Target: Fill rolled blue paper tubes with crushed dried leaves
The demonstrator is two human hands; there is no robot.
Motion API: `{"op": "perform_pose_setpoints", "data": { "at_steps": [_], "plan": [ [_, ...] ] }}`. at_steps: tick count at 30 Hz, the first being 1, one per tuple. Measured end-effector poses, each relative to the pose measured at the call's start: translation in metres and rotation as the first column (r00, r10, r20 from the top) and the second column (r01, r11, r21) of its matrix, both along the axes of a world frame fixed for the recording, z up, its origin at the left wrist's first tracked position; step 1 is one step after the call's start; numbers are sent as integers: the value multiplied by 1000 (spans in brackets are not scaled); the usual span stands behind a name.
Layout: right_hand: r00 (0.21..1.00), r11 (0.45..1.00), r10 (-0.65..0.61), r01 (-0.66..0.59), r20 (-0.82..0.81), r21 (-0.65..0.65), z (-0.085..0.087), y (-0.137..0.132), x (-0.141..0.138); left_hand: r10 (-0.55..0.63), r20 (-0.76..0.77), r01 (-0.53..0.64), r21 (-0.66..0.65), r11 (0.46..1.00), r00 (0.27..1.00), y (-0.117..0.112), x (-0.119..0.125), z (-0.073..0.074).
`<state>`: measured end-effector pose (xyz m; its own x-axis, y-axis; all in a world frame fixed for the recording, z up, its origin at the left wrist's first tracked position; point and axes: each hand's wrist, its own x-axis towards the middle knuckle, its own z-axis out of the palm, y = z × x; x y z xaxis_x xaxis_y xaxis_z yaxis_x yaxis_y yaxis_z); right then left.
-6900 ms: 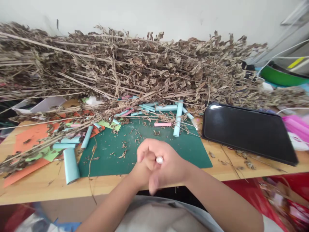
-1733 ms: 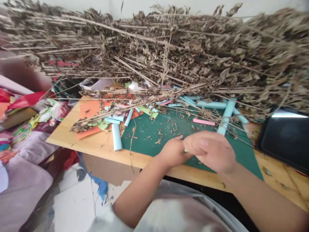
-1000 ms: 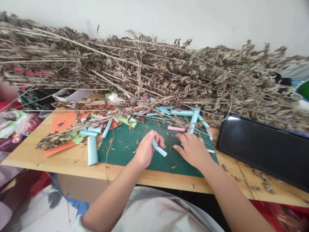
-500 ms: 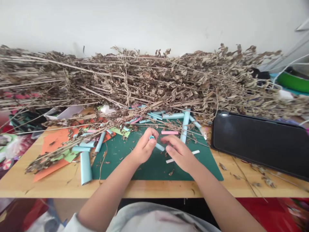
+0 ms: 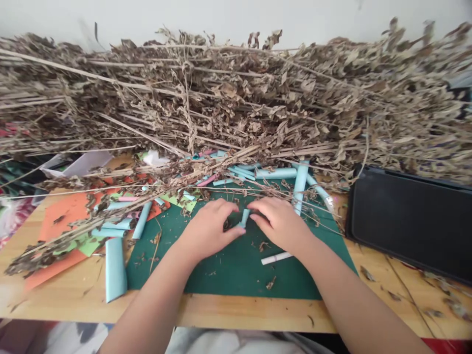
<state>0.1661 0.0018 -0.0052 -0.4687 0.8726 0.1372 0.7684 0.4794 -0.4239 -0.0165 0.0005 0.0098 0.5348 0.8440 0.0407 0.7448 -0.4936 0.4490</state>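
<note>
A small light-blue paper piece [image 5: 245, 218], rolled or curled, stands tilted over the green mat between my two hands. My left hand [image 5: 211, 227] curves around from the left, its thumb against the lower end of the piece; its other fingertips are partly hidden. Close on the other side is my right hand [image 5: 280, 220], thumb and fingers apart, tips beside the upper end. Whether they touch it I cannot tell. Under the right wrist lies a thin white paper roll [image 5: 276, 258], partly covered.
The green cutting mat [image 5: 236, 280] lies on a wooden table [image 5: 206, 309]. Several blue paper tubes [image 5: 300, 187] and a wide blue roll [image 5: 115, 270] lie about. Dried stalks [image 5: 228, 103] fill the back. Orange paper [image 5: 66, 211] is at left, a black tablet [image 5: 409, 221] at right.
My view has tipped down and closer. My left hand has opened from a closed grip around a blue tube, and the small blue piece now stands between both hands. The pink roll is out of sight.
</note>
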Motion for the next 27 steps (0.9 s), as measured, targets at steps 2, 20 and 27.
{"op": "perform_pose_setpoints", "data": {
  "at_steps": [2, 20, 27],
  "plan": [
    [997, 1000, 0, -2, 79, 26, -1, -1, 4, 3, -157, 1, 27, 1000, 988, -5, 3, 1],
    [1000, 988, -29, 30, -8, 150, 9, 7, 22, 204, 51, -209, 121, 970, 978, 6, -9, 5],
    [987, 990, 90, -75, -133, 115, 13, 1, 14, -64, 151, 27, 236, 971, 986, 2, -1, -2]
  ]
}}
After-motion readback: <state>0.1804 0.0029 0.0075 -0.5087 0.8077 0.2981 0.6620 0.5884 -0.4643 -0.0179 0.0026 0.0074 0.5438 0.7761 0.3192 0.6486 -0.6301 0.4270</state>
